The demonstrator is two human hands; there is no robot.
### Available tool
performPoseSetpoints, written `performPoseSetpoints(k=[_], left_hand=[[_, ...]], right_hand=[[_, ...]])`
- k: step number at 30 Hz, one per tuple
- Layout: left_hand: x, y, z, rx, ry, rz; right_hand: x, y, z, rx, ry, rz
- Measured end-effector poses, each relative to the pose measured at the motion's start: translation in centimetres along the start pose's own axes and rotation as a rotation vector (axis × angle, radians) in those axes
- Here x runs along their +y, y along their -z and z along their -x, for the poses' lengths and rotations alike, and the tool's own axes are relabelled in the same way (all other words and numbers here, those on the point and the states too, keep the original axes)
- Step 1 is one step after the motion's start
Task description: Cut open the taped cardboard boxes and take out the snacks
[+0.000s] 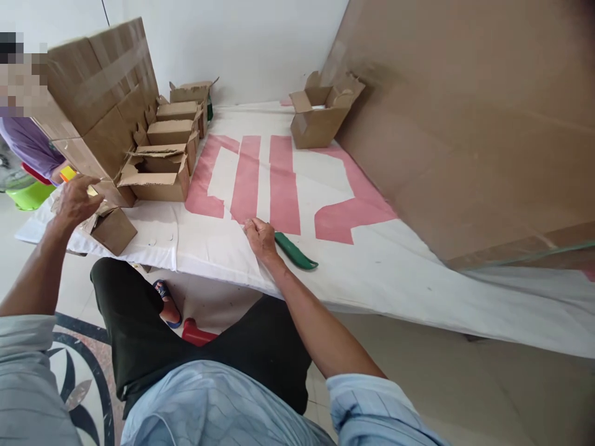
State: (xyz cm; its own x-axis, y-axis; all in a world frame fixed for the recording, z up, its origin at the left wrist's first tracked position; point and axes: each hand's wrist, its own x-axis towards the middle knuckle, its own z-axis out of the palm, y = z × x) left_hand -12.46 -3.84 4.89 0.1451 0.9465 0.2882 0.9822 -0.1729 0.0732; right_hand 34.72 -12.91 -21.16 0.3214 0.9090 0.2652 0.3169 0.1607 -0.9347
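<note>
My left hand (pixel 77 201) is raised at the table's left end, its fingers curled around a yellow-and-orange object (pixel 69 173) that shows above and below the knuckles; what kind it is I cannot make out. Just beneath it, a small cardboard box (pixel 114 231) sits tilted at the table edge. My right hand (pixel 261 238) rests closed on the white cloth near the front edge; anything inside the fist is hidden. Right beside that hand lies a green curved object (pixel 296 251), like a handle or sheath.
Several open cardboard boxes (pixel 158 186) stand in a row at the left, against stacked cartons (pixel 106 80). Another open box (pixel 320 118) stands at the back, by a big leaning cardboard sheet (pixel 465 136). A person in a purple sleeve (pixel 30 145) is at far left.
</note>
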Motion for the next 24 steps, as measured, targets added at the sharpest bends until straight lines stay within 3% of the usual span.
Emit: performPoseSetpoints(k=[2, 5, 6, 9, 12, 15, 19, 24], left_hand=[[1.0, -1.3, 2.4, -0.009, -0.001, 0.041], [4.5, -4.5, 5.7, -0.142, -0.146, -0.078], [5.8, -5.6, 6.5, -0.120, -0.177, -0.124], [8.9, -8.6, 8.0, -0.080, -0.247, -0.116], [10.1, -11.0, 8.3, -0.212, -0.290, -0.019], [9.4, -12.6, 8.2, -0.329, -0.208, 0.031], [6.1, -13.1, 8.3, -0.317, -0.072, 0.044], [1.5, -12.5, 9.0, -0.295, -0.034, 0.072]], right_hand=[[0.0, -0.1, 0.1, -0.004, 0.015, 0.025], [0.0, 0.0, 0.2, -0.010, 0.016, 0.059], [0.0, 0.0, 0.2, -0.013, 0.013, 0.067], [-0.2, 0.1, 0.2, -0.020, 0.008, 0.081], [-0.3, 0.1, 0.2, -0.014, 0.012, 0.097], [-0.3, 0.1, 0.4, -0.010, 0.018, 0.110], [0.2, 0.4, 0.7, -0.014, 0.032, 0.128], [0.7, 0.2, 1.1, -0.027, 0.080, 0.204]])
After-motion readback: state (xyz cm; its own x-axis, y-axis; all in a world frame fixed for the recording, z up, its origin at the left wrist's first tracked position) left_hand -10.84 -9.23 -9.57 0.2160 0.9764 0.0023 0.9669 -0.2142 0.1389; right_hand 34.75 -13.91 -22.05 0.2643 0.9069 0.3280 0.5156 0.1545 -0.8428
